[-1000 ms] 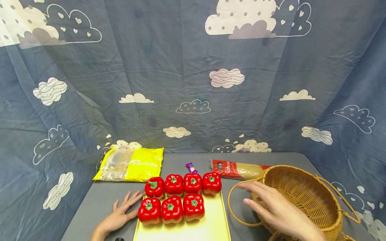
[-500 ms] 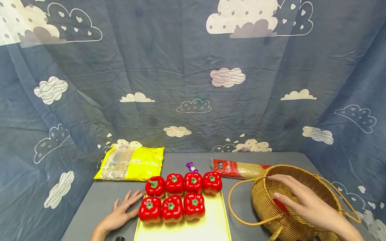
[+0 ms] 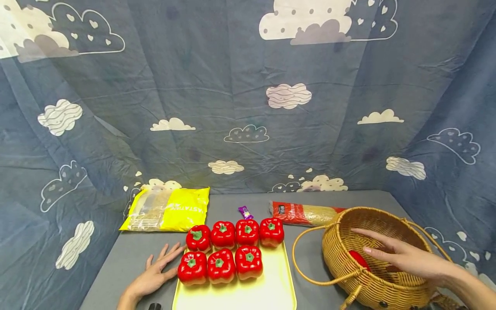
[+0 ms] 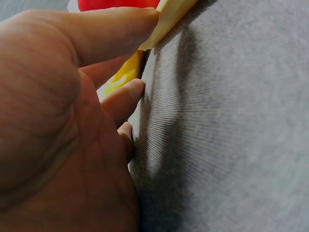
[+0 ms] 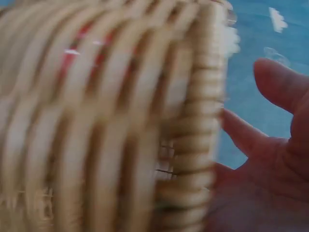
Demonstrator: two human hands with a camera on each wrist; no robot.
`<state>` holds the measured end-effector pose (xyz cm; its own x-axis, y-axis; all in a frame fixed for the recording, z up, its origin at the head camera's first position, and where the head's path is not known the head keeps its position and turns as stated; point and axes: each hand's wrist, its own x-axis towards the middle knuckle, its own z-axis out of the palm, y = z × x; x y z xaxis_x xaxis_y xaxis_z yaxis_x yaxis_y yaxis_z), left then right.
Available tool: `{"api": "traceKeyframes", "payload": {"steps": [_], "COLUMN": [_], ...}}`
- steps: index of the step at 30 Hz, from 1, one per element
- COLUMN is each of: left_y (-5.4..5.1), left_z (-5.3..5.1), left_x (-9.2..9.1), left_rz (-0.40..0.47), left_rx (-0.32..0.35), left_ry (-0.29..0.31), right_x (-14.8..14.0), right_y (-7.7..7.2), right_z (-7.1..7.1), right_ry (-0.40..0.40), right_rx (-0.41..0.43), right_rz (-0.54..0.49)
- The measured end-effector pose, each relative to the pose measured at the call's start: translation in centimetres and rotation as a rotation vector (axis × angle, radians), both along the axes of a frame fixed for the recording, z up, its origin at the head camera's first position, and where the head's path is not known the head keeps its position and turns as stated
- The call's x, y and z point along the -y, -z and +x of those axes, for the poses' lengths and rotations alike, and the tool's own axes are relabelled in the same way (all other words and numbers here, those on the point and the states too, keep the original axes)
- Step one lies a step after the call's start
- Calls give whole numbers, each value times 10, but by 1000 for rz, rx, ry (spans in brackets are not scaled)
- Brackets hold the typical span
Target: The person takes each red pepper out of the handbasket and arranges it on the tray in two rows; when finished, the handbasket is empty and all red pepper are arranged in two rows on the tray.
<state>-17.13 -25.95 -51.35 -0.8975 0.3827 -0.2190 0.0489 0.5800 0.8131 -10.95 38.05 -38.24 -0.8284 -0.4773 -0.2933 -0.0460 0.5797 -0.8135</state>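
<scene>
Several glossy red bell peppers (image 3: 221,266) with green stems stand in two rows on the pale yellow tray (image 3: 273,284). My left hand (image 3: 151,277) rests on the table left of the tray, fingers spread; in the left wrist view its thumb touches the tray's rim (image 4: 166,19). My right hand (image 3: 403,256) hangs over the mouth of the wicker basket (image 3: 337,245), fingers extended and holding nothing. Inside the basket, near its left wall, part of a red object (image 3: 359,260) shows, likely another bell pepper. The basket's weave (image 5: 96,125) hides part of that hand in the right wrist view.
A yellow bag of pasta (image 3: 170,209) lies at the back left. Behind the peppers is a small purple-wrapped candy (image 3: 245,212). A red-ended noodle pack (image 3: 306,214) lies behind the basket, whose left handle (image 3: 296,258) sticks out toward the tray.
My right hand has moved right, from above the basket's left handle to over its mouth, uncovering the red object inside. My left hand and the peppers on the tray have stayed put.
</scene>
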Motion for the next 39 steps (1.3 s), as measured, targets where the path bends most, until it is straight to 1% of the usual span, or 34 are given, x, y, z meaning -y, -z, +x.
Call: {"api": "traceKeyframes", "payload": {"steps": [2,4,6,12,15,18,23,25,30,35,39], "left_y": [0,0,0,1,1,2,3,4,3,1,1], "left_z": [0,1,1,0,0,0,0,0,0,0,0], "left_x": [0,-1,-1,-1,-1,-1,-2,-2,-1,-2,-2], "left_rz": [1,3,1,-2,-2,-3,-13,-15,-7,-7,-9], "left_rx": [2,4,1,-8,-15,-20,-3,4,-1,-1,7], "left_ry": [-1,-4,-3,-2,-1,0,0,-3,-16,-16,-19], "right_x": [-2,-4,-6,-6,-4,-3,-5,-6,-6,-7,-8], "right_y": [2,5,7,11,13,18,27,30,35,38,40], "right_z": [0,0,1,0,-3,-5,-8,-10,-14,-14,-14], "right_ry": [-6,-2,19,80,117,114,53,42,46,22,-9], "right_rx": [92,149,202,323,367,406,481,480,435,411,418], "right_rz": [-11,-24,-18,-76,-82,-122,-244,-247,-179,-193,-255]}}
